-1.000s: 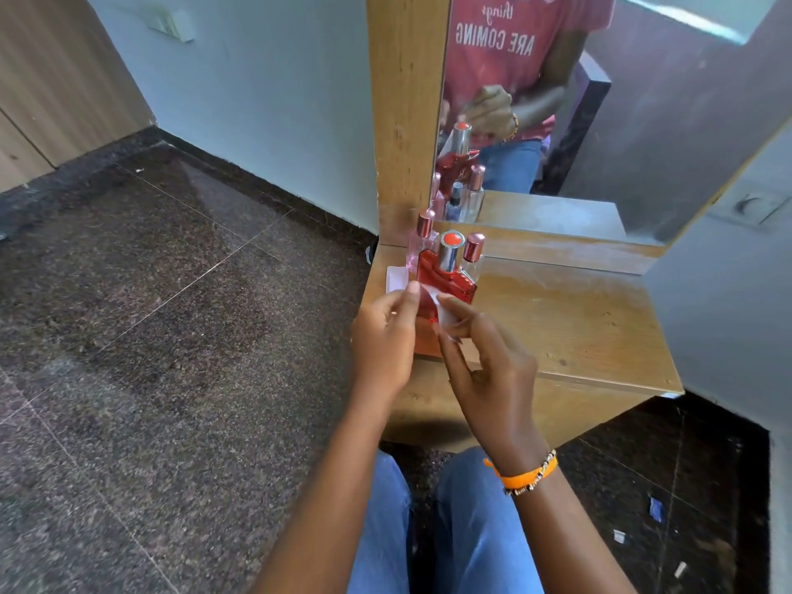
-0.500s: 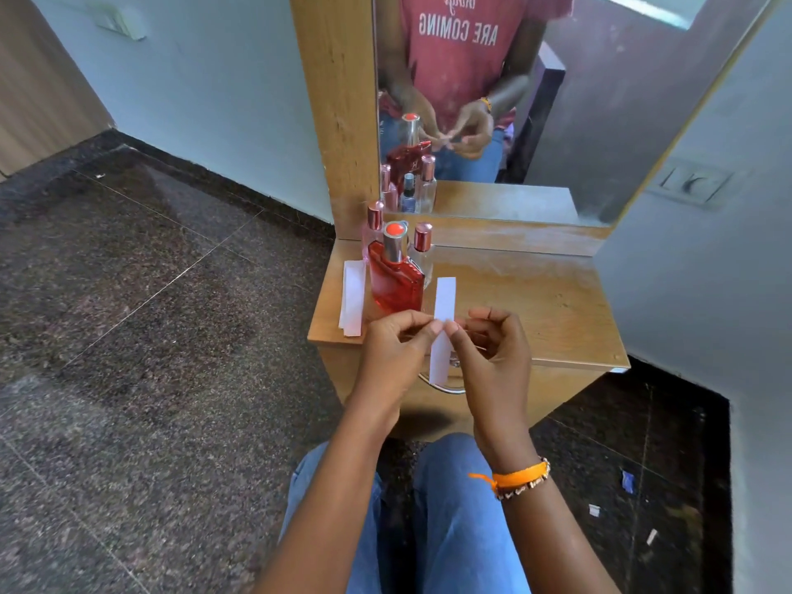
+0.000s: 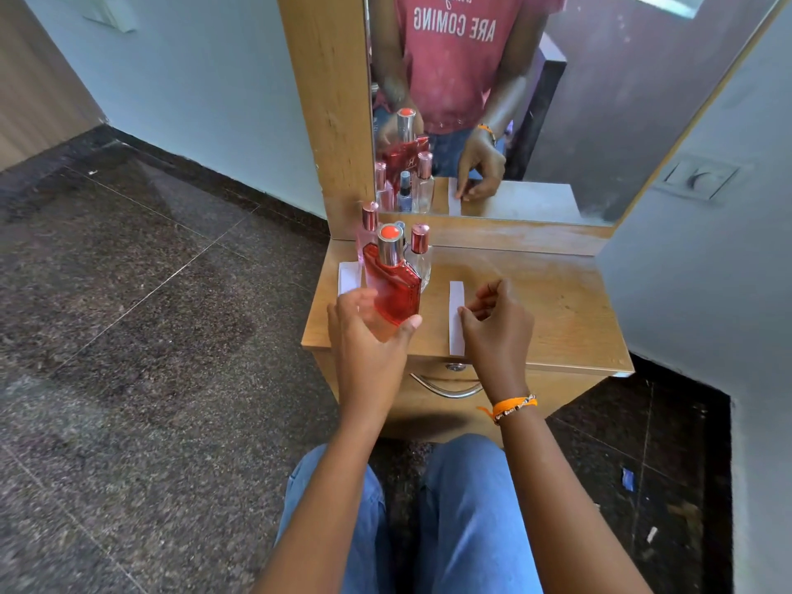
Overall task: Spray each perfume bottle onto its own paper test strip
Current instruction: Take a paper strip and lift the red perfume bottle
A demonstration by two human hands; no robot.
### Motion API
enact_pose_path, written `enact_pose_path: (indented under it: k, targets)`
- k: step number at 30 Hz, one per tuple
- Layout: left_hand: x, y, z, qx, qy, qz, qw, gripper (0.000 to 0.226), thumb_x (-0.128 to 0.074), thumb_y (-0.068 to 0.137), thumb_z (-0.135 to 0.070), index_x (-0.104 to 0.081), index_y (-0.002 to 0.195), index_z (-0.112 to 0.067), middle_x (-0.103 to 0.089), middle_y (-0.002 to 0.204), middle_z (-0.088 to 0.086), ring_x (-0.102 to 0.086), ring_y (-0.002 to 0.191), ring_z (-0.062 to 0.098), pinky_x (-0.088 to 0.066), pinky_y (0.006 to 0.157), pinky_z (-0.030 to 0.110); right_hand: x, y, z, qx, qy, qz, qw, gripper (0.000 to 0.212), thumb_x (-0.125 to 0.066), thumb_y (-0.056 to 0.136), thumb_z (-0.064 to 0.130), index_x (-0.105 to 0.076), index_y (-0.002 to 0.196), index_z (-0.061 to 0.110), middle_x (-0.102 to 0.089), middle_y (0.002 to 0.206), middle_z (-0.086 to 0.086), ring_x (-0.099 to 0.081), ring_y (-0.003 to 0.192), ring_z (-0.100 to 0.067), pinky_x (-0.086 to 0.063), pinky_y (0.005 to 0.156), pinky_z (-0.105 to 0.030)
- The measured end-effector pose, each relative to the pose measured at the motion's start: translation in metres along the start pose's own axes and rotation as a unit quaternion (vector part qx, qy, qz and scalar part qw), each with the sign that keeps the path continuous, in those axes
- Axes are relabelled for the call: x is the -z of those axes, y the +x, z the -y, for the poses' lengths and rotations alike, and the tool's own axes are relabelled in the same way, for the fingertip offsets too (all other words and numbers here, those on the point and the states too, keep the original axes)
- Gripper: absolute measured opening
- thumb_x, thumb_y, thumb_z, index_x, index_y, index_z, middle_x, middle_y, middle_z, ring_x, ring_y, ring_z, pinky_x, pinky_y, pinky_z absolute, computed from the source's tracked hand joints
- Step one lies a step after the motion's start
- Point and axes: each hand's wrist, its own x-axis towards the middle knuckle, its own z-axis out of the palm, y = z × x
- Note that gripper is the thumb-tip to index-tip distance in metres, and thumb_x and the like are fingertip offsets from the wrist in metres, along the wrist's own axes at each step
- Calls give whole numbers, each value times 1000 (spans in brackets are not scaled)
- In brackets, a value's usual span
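Note:
My left hand [image 3: 368, 336] grips the lower part of a red perfume bottle [image 3: 396, 289] with a silver cap and a red top, thumb on its right side. A white paper test strip [image 3: 456, 312] lies flat on the wooden dresser top [image 3: 548, 302], and the fingertips of my right hand [image 3: 493, 327] touch its right edge. Behind the red bottle stand a clear bottle with a pink cap [image 3: 420, 250] and a taller pink-capped bottle [image 3: 368, 227]. More white strips [image 3: 349, 276] lie at the left, partly hidden by my left hand.
A mirror [image 3: 557, 100] rises behind the dresser and repeats the bottles and hands. A drawer with a metal handle [image 3: 445, 390] sits below the top. Dark stone floor spreads to the left; a grey wall with a switch plate [image 3: 698, 177] stands close on the right.
Both hands pinched one strip in the air before. The strip now lies on the dresser under my right fingertips, and my left hand has moved left and taken hold of the red bottle.

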Motion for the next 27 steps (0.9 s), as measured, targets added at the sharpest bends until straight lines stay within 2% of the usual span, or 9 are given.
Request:
enact_pose_path:
  k: [3,6,10,13,16,18,21,24,27]
  targets:
    - [-3,9,-1,-16,-5,12,1000,84,-84,63,-23,-37,133,-22,-36,125,-9,-39,126,15,-32,105,26,0,-5,0,31,-17,-3,999,25,-71,77,2,-51,88,12,-58,72,0,-57,65,-18,-49,61,-33]
    - [-8,17,0,-32,0,32,999,100,-84,63,-23,-25,144,-18,-30,146,0,-25,137,12,-18,104,12,3,-7,3,44,-1,-7,999,23,-71,78,3,-53,88,12,-59,74,1,-57,65,-16,-49,61,-31]
    - [-12,25,0,-43,-34,48,997,94,-84,63,-19,-31,142,-16,-44,135,-5,-39,120,2,-24,94,5,8,-10,12,68,20,2,997,22,-68,79,1,-54,85,17,-60,75,2,-55,64,-7,-44,58,-15]
    - [-12,29,2,-48,-39,34,998,86,-86,60,-21,-40,132,-21,-50,123,-10,-46,108,-1,-34,89,5,15,-13,26,93,50,6,994,19,-66,81,2,-56,84,18,-61,74,4,-56,64,-6,-44,58,-16]
    - [-9,24,2,-75,-28,-5,997,83,-89,54,-20,-46,125,-18,-50,117,-9,-46,106,0,-29,85,-5,25,-18,52,130,114,-12,985,16,-62,87,5,-57,88,19,-63,79,3,-58,71,-6,-44,62,-12]
    - [-5,18,1,-104,-18,-17,994,82,-89,53,-22,-47,123,-16,-48,114,-9,-46,106,4,-31,86,-2,31,-20,72,155,174,3,972,16,-57,91,6,-56,100,19,-65,93,2,-61,85,-5,-46,74,-11]
    - [-2,5,-6,-144,-11,-15,989,78,-79,53,-36,-48,121,-15,-50,113,-4,-48,107,14,-41,90,19,36,-21,98,121,291,117,942,21,-49,95,8,-48,116,16,-62,104,-1,-59,92,-5,-46,84,-19]
    - [-3,-6,-15,-162,-2,-2,987,75,-66,51,-46,-49,117,-15,-51,110,-2,-51,106,20,-41,87,25,38,-22,115,55,348,166,921,17,-46,97,8,-41,113,10,-54,83,-9,-50,70,-6,-42,67,-19]
    - [0,-10,-11,-157,-19,54,986,78,-78,47,-44,-48,116,-25,-55,113,-5,-57,106,16,-48,89,29,43,-19,121,6,379,135,915,9,-47,97,11,-38,96,13,-44,60,5,-38,50,-4,-34,51,-20]
